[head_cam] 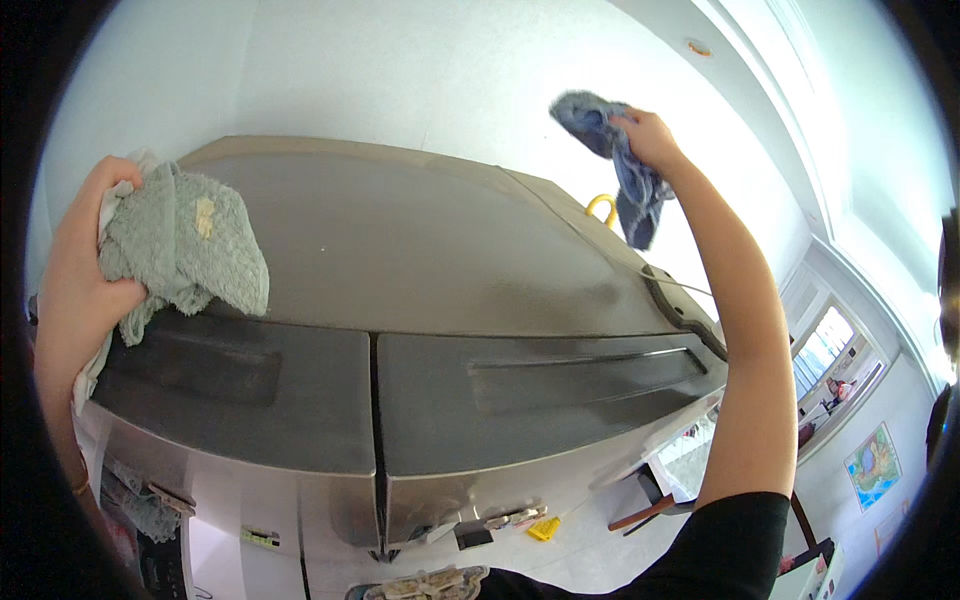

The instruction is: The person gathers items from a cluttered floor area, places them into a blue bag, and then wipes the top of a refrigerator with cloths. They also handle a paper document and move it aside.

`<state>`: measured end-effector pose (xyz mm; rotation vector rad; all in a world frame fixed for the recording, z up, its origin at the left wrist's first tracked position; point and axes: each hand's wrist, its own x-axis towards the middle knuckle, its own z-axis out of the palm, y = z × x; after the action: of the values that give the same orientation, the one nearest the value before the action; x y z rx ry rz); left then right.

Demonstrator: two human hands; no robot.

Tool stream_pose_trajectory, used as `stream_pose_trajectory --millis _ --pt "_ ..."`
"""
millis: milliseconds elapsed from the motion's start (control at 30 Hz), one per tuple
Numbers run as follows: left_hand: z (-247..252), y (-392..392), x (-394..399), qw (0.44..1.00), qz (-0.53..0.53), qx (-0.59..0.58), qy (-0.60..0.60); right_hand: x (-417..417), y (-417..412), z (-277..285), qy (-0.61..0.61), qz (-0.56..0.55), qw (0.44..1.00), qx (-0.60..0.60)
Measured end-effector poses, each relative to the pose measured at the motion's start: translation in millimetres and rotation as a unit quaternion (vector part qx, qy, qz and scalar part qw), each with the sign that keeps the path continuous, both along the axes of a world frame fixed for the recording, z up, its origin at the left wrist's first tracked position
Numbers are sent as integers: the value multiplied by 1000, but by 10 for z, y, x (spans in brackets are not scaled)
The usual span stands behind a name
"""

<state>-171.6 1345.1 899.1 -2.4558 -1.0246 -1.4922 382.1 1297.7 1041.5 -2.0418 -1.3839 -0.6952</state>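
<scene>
My left hand (pixel 75 277) grips a fluffy grey-green cloth (pixel 187 251) with a cream patch on it. The cloth hangs over the left front of a double-door refrigerator's top panel (pixel 420 240), and whitish fabric shows behind it. In my right hand (pixel 654 142), a dark blue cloth (pixel 592 126) is bunched, its lower end dangling above the panel's back right side. Dark smudges mark the panel towards the right. Along the front lie the dark top edges of the left door (pixel 225 427) and right door (pixel 540 435), a narrow gap between them.
A thin cord (pixel 574 226) crosses the panel's right side, near a yellow loop (pixel 600 202) at the back. White wall (pixel 405 67) rises behind. Below right are a table (pixel 686 457) and a yellow object (pixel 544 529) on the floor. A map (pixel 874 465) hangs farther right.
</scene>
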Motion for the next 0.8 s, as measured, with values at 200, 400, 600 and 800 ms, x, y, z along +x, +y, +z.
stream_pose_trajectory --millis 200,400,600,800 --pt "-17 35 -44 999 18 12 27 559 92 -479 -109 -156 947 -260" --pt "0 -3 -49 997 18 22 67 570 203 -886 -79 -210 866 -448" --pt "112 -80 -24 990 43 26 131 75 537 -937 -275 -106 822 -487" --pt "30 -59 4 994 29 74 75 -377 797 -1007 -20 58 956 -286"
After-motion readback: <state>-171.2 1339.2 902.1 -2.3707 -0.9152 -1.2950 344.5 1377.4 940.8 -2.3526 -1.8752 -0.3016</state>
